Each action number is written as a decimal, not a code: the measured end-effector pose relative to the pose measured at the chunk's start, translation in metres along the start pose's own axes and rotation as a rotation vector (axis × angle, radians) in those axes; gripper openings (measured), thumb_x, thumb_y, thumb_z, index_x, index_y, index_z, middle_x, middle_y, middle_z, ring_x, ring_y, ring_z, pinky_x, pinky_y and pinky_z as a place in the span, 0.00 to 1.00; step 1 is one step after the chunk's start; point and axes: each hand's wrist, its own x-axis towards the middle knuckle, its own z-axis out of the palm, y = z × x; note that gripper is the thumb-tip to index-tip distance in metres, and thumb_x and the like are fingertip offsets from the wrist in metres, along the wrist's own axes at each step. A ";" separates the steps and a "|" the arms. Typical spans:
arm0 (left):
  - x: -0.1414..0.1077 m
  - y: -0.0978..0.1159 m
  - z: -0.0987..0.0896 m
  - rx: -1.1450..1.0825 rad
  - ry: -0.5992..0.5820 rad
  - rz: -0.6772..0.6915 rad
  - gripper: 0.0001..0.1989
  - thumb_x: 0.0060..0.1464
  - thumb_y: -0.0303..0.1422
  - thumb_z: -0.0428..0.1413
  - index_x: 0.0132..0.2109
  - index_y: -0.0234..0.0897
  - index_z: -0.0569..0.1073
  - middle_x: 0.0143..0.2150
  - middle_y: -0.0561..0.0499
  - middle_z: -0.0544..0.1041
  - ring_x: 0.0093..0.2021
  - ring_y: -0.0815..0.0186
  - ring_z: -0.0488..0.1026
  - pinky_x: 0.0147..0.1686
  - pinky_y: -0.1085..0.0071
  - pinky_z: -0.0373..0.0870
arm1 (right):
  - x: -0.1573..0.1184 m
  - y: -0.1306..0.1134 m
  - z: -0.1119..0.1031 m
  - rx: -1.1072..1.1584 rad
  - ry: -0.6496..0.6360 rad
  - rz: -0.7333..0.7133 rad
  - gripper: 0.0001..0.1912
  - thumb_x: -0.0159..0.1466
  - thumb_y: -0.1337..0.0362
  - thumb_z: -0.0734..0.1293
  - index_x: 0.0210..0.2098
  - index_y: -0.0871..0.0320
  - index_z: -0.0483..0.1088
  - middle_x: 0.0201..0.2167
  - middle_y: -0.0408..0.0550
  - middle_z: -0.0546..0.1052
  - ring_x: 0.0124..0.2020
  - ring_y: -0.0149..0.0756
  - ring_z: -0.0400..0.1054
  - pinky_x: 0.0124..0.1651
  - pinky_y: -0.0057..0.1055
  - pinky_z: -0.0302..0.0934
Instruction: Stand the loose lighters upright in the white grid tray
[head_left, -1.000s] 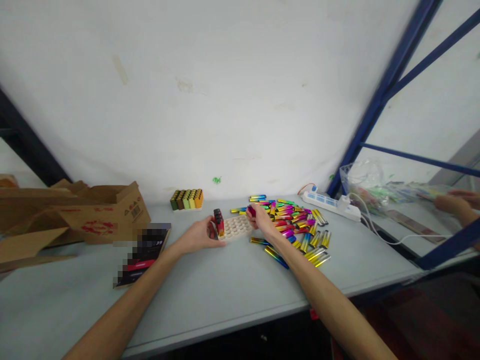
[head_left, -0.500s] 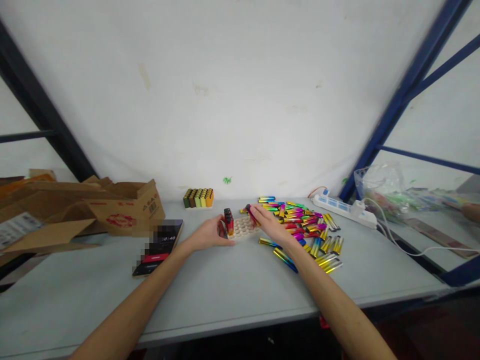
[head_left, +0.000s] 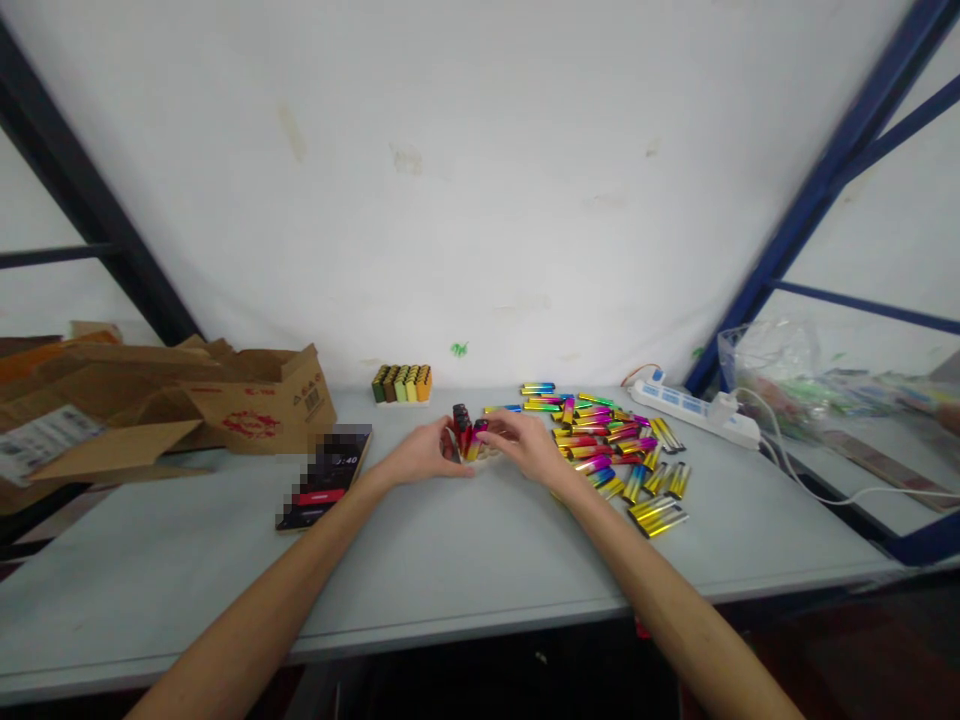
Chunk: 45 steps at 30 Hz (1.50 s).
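Near the middle of the table, a pale tray (head_left: 491, 455) with holes is partly hidden by my hands. Several red lighters (head_left: 460, 425) with black tops stand upright at its left end. My left hand (head_left: 429, 452) curves around that end, fingers and thumb against the lighters and tray. A magenta and yellow lighter (head_left: 477, 436) is pinched in my right hand (head_left: 525, 440), beside the red ones. To the right lies a loose pile of shiny multicoloured lighters (head_left: 600, 438). A filled tray of green, brown and yellow lighters (head_left: 403, 385) stands by the wall.
Open cardboard boxes (head_left: 255, 405) occupy the left of the table. A phone (head_left: 326, 480) with a partly blurred screen lies beside them. At the back right is a white power strip (head_left: 694, 410) with cables, near a clear plastic bag (head_left: 772, 360). Another person's hand shows at the far right edge.
My right hand has moved left with its lighter, up to the red lighters. My left hand remains around the tray's left end. The whole view has shifted slightly.
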 end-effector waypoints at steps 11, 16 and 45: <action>0.000 0.001 0.000 0.017 0.013 0.015 0.38 0.37 0.55 0.70 0.49 0.37 0.71 0.33 0.53 0.77 0.31 0.60 0.72 0.30 0.68 0.65 | 0.000 0.004 0.007 -0.210 0.002 -0.128 0.14 0.70 0.54 0.68 0.50 0.54 0.76 0.43 0.52 0.79 0.39 0.39 0.75 0.46 0.36 0.70; 0.000 0.001 0.001 -0.013 0.007 0.024 0.36 0.38 0.54 0.70 0.48 0.38 0.70 0.33 0.53 0.77 0.32 0.61 0.73 0.31 0.68 0.65 | 0.002 0.002 0.008 -0.297 -0.075 -0.165 0.11 0.70 0.58 0.69 0.49 0.55 0.75 0.43 0.53 0.80 0.39 0.40 0.74 0.49 0.39 0.68; 0.000 0.008 -0.002 0.015 -0.009 -0.026 0.40 0.35 0.57 0.70 0.49 0.36 0.70 0.33 0.52 0.76 0.31 0.60 0.72 0.28 0.68 0.63 | 0.013 0.070 -0.087 -1.107 -0.001 0.372 0.21 0.71 0.73 0.57 0.58 0.59 0.74 0.57 0.61 0.77 0.59 0.48 0.70 0.63 0.44 0.57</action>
